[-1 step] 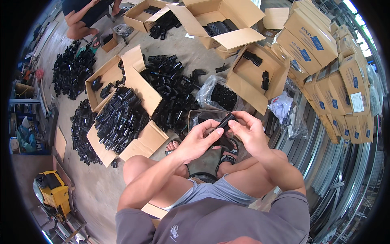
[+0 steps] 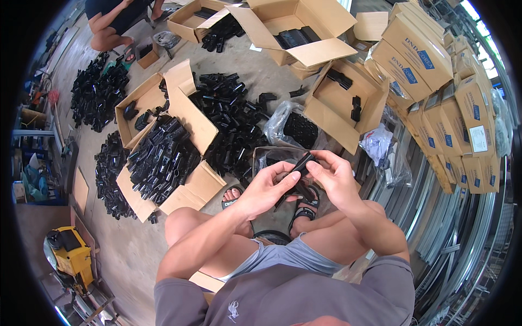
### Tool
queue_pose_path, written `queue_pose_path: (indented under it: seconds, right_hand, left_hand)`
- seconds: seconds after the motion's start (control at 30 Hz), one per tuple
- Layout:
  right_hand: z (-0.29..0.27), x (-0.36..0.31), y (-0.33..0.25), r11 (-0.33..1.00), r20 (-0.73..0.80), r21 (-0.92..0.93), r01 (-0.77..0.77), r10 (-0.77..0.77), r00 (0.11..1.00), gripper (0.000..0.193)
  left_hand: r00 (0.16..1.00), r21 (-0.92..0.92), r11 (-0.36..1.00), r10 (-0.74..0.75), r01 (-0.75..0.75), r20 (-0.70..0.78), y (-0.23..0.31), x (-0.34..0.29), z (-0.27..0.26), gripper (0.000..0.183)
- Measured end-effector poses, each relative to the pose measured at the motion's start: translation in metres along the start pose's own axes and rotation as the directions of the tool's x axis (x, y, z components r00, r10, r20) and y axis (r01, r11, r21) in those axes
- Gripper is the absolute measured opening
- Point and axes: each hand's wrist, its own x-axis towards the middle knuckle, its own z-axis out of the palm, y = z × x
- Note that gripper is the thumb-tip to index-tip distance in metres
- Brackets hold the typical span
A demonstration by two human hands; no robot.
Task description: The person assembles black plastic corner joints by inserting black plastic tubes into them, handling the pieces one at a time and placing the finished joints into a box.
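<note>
Above my feet, both hands hold a small black plastic part (image 2: 303, 162) with a slim, bracket-like shape. My left hand (image 2: 265, 189) pinches it from the left, thumb on top and fingers curled beneath. On the other side, my right hand (image 2: 333, 175) grips its upper end between thumb and fingertips. Some of the part is hidden behind my fingers. Just beyond my hands stands a small open box (image 2: 260, 154) lined with clear plastic. A clear bag of small black pieces (image 2: 300, 129) lies behind that box.
To the left, a carton (image 2: 204, 185) is heaped with black parts (image 2: 166, 157); a loose pile (image 2: 234, 125) lies beside it. An open carton (image 2: 326, 111) holds a few parts. Stacked boxes (image 2: 418, 60) and metal profiles (image 2: 418, 228) line the right. Another person (image 2: 106, 24) sits far left.
My hands have hardly moved. The black part looks slightly turned, with more of a dark length showing below my left fingers.
</note>
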Motion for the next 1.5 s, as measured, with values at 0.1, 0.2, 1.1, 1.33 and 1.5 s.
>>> queue_pose_path:
  seconds: [0.1,0.2,1.1,1.33,1.5]
  right_hand:
    - [0.004,0.000,0.001,0.995,-0.044,-0.084,-0.054,0.050,0.998,0.038]
    - [0.005,0.001,0.008,0.994,-0.057,-0.088,-0.072,0.067,0.996,0.038]
    - [-0.094,0.281,0.266,0.643,-0.568,-0.647,-0.409,-0.050,0.821,0.031]
    - [-0.089,0.301,0.294,0.639,-0.637,-0.630,-0.441,-0.100,0.764,0.018]
    - [-0.089,0.270,0.274,0.563,-0.393,-0.796,-0.224,-0.198,0.898,0.020]
  left_hand:
    - [0.997,0.123,0.992,-0.021,0.031,-0.078,0.007,-0.004,0.000,0.034]
    - [0.991,0.237,0.968,-0.060,0.088,-0.123,0.011,-0.008,-0.003,0.035]
    - [0.837,0.490,0.831,0.449,-0.262,-0.313,0.049,-0.015,-0.047,0.026]
    - [0.826,0.686,0.715,0.464,-0.135,-0.322,0.069,-0.023,-0.040,0.045]
    - [0.744,0.817,0.562,0.599,-0.127,-0.296,0.071,-0.025,-0.043,0.041]
